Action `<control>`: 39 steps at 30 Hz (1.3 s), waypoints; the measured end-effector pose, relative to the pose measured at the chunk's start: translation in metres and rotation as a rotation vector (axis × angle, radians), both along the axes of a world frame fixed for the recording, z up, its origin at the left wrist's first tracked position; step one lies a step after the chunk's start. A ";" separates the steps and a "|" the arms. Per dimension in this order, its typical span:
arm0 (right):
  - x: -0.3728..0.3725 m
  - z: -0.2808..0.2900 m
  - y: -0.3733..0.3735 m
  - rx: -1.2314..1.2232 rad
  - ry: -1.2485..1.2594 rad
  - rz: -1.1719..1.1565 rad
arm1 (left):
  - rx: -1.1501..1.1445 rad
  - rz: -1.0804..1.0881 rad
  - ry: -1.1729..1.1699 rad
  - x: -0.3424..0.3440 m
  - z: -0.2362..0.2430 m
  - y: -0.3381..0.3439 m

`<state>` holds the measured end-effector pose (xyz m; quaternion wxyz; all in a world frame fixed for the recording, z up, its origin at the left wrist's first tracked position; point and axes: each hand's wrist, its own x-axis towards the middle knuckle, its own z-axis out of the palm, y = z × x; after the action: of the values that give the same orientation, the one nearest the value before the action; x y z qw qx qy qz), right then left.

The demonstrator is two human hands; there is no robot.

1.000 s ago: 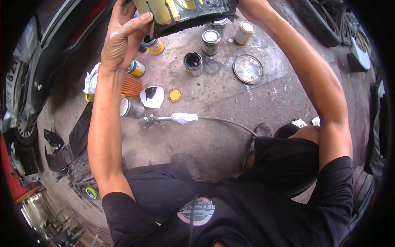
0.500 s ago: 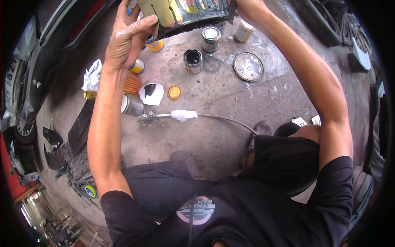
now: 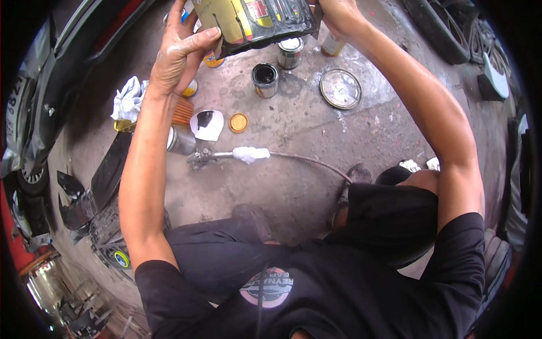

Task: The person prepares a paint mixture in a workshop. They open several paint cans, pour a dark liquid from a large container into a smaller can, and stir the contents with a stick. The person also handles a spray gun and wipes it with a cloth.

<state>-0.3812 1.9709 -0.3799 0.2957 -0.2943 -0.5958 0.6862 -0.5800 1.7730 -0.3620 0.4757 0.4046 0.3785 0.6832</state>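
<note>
A large paint can (image 3: 254, 22) with a yellow label and black drips down its side is held up at the top edge of the view, partly cut off. My left hand (image 3: 183, 53) grips its left side, the thumb pressed near the lower rim. On the opposite side, my right hand (image 3: 337, 17) is closed on the can, with its fingers mostly hidden. Below on the floor stands a smaller open can (image 3: 265, 82) of black paint. Behind that is another small can (image 3: 290, 55) with a pale top. To the right, a round metal lid (image 3: 340, 89) lies flat.
A spray gun (image 3: 202, 158) with a metal cup and hose (image 3: 313, 161) lies across the floor, white cloth (image 3: 251, 154) wrapped on it. Nearby are a gold cap (image 3: 238, 122), a white scrap (image 3: 207, 125) with a dark patch and a white rag (image 3: 129, 100). A car (image 3: 62, 73) stands left.
The large can has come slightly lower into view with both hands still on it, showing more of its label. It now covers more of the cans behind it.
</note>
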 end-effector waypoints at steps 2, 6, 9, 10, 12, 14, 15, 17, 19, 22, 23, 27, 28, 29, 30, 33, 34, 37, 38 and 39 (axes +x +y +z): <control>0.001 0.000 -0.003 0.010 0.011 -0.019 | 0.000 -0.007 0.002 0.000 -0.001 -0.001; 0.000 0.003 -0.018 0.087 0.055 -0.064 | 0.002 -0.012 0.003 0.000 -0.001 -0.002; -0.001 0.002 -0.010 0.041 0.014 -0.021 | -0.027 0.008 0.035 0.006 0.007 -0.004; -0.001 0.001 -0.006 0.006 -0.011 0.001 | -0.040 0.016 0.051 0.008 0.010 -0.004; 0.001 -0.001 -0.003 0.017 -0.029 0.001 | -0.012 -0.007 0.023 0.002 0.002 -0.003; -0.001 -0.004 -0.003 0.039 -0.013 0.002 | -0.003 -0.012 0.011 -0.002 -0.002 -0.003; -0.002 -0.008 -0.001 0.058 0.009 -0.001 | -0.007 -0.008 0.010 -0.001 -0.002 -0.003; -0.001 -0.013 0.004 0.078 0.024 -0.006 | -0.009 -0.009 0.008 0.000 -0.002 -0.002; -0.002 -0.013 0.003 0.074 0.013 -0.004 | -0.012 -0.009 0.011 0.001 -0.001 -0.003; -0.002 -0.007 -0.003 0.008 -0.007 -0.018 | -0.005 -0.019 0.014 0.000 -0.002 -0.003; -0.003 -0.007 -0.003 0.007 -0.019 -0.021 | -0.009 -0.014 0.014 0.000 -0.002 -0.003; 0.002 0.000 -0.009 0.029 -0.034 -0.026 | -0.030 -0.005 0.012 0.005 0.004 -0.005; 0.003 0.002 -0.012 0.039 -0.028 -0.022 | -0.040 -0.003 0.012 0.005 0.006 -0.006; 0.002 0.000 -0.010 0.048 -0.017 -0.024 | -0.032 0.001 0.015 0.005 0.004 -0.005; 0.001 -0.001 -0.008 0.057 -0.006 -0.027 | -0.023 0.005 0.018 0.004 0.001 -0.004; 0.000 -0.003 -0.005 0.078 0.005 -0.034 | -0.016 0.008 0.032 0.004 0.002 -0.003; 0.001 -0.003 -0.005 0.084 0.004 -0.036 | -0.018 0.007 0.037 0.004 0.002 -0.003; 0.000 -0.004 -0.006 0.084 0.033 -0.021 | -0.011 -0.011 0.041 0.004 0.002 -0.003; 0.000 -0.004 -0.008 0.112 0.044 -0.040 | -0.014 -0.003 0.039 0.004 0.003 -0.004; 0.000 -0.001 -0.017 0.140 0.056 -0.060 | -0.017 0.005 0.038 0.004 0.003 -0.005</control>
<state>-0.3809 1.9541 -0.3811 0.3523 -0.2714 -0.6247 0.6418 -0.5758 1.7682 -0.3592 0.4700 0.4127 0.3941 0.6734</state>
